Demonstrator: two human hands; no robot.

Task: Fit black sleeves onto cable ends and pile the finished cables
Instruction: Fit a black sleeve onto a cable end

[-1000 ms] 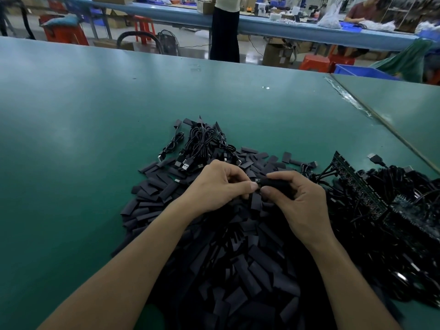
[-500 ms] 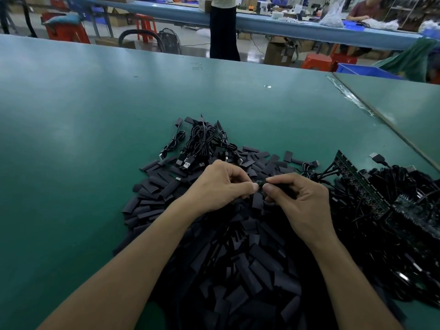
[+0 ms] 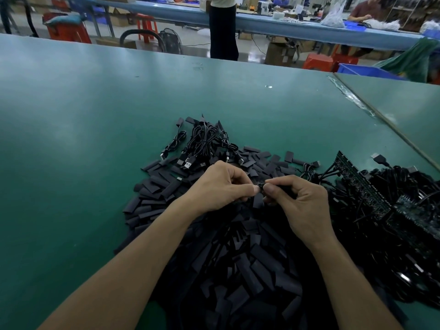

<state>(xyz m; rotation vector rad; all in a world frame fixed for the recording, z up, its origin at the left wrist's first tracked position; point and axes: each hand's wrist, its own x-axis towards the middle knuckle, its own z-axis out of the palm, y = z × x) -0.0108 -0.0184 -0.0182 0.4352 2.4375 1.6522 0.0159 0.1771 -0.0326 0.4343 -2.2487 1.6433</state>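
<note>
Loose black sleeves (image 3: 240,260): heaped nearest you at 6 o'clock, under both forearms. Your left hand (image 3: 219,186) and right hand (image 3: 302,201): above the heap, fingers curled, thumb tips nearly meeting, both pinching one small black cable end (image 3: 261,186) between them. Tangled cables (image 3: 404,246) with circuit boards (image 3: 362,186): 3 o'clock. Coiled cables (image 3: 207,139): small pile at 12 o'clock, just beyond your knuckles, on the green table (image 3: 95,115).

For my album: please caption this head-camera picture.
The left hand and right hand pinch a cable end over a heap of black sleeves.
</note>
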